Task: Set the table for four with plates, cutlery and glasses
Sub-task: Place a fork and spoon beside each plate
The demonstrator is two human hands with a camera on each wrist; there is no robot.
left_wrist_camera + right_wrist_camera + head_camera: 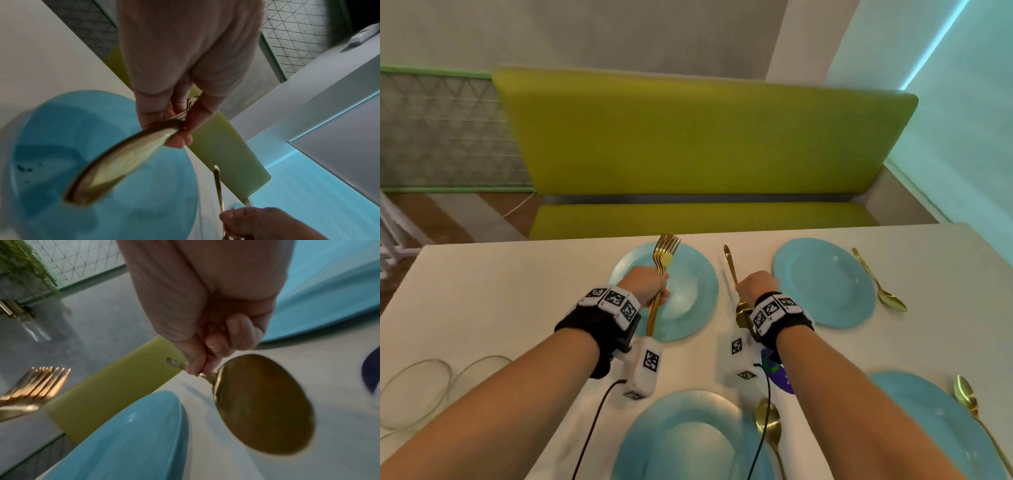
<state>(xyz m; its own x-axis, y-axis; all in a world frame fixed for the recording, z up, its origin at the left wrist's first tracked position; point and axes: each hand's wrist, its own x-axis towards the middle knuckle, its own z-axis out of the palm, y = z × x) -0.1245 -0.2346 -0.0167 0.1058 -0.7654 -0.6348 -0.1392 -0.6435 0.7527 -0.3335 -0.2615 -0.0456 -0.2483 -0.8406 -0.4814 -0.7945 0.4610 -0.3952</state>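
Observation:
My left hand (pixel 645 284) grips a bundle of gold forks (pixel 666 248) by the handles, tines pointing away, over the far left blue plate (pixel 690 291). In the left wrist view the fork handles (pixel 115 167) run toward the camera. My right hand (pixel 756 284) holds one gold spoon (pixel 730 263) by its neck, handle pointing away, above the table between the two far plates. Its bowl (pixel 265 405) fills the right wrist view. The far right plate (pixel 823 282) has a gold spoon (pixel 880 281) lying at its right side.
Two more blue plates (pixel 688 435) (pixel 935 421) sit at the near edge, each with a gold spoon (pixel 768 421) (pixel 967 397) to its right. Two glass rims (pixel 414 390) show at the left. A green bench (pixel 702 137) lies beyond the white table (pixel 517 291).

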